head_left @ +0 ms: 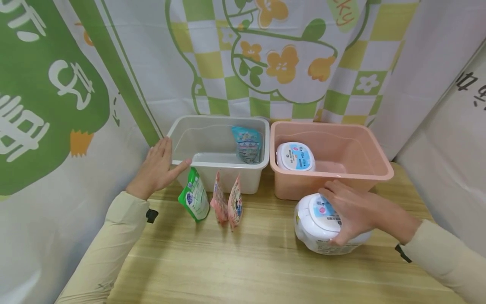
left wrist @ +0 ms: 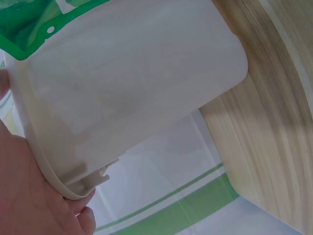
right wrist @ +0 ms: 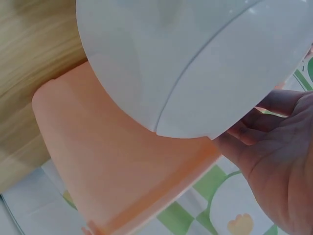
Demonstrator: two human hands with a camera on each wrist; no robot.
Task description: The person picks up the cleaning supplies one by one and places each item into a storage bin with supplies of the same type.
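Note:
My left hand (head_left: pixel 155 169) holds the near left corner of a pale grey bin (head_left: pixel 220 179). Its thumb reaches over the front rim, and the left wrist view catches fingertips (left wrist: pixel 87 220) curled under the corner. Over on the right, my right hand (head_left: pixel 353 211) grips a rounded white tub (head_left: pixel 315 226) with a blue and white label on its lid. Fingers lie across the top at the far side, thumb at the near side. Beyond the tub stands a pink bin (head_left: pixel 303 185), whose outer wall also fills much of the right wrist view.
A green pouch (head_left: pixel 196 198) and two pink pouches (head_left: pixel 218 202) stand before the grey bin. Inside that bin is a blue pouch (head_left: pixel 247 143). The pink bin contains another white tub (head_left: pixel 295 156). Printed curtains surround the wooden table (head_left: pixel 243 270).

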